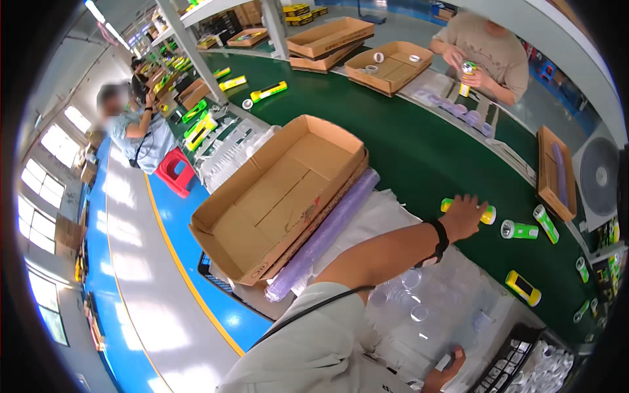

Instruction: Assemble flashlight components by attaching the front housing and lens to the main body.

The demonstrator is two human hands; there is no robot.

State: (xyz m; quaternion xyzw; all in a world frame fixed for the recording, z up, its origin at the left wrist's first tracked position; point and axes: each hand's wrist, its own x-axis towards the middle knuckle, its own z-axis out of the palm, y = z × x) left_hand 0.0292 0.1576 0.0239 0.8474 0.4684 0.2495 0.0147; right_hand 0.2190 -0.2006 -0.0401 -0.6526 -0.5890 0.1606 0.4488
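My left hand [464, 217] reaches out over the green conveyor belt, its fingers curled over the middle of a yellow-green flashlight [487, 215]. Both ends of that flashlight show past the hand. Low in the picture my right hand [447, 373] is partly cut off by the edge, fingers bent around a small white piece [443, 362] whose kind I cannot make out. Between the hands, clear round plastic pieces [418, 313] lie on a plastic-covered worktop. White-and-green flashlights [519, 230] and a yellow one with a dark panel [523, 288] rest on the belt close by.
Left of my arm sits a big cardboard tray [282, 196], a roll of purple film [327, 229] along its side. A black crate [508, 367] with clear parts stands at lower right. Across the belt a co-worker [488, 52] holds a flashlight; another sits near a red stool [175, 171].
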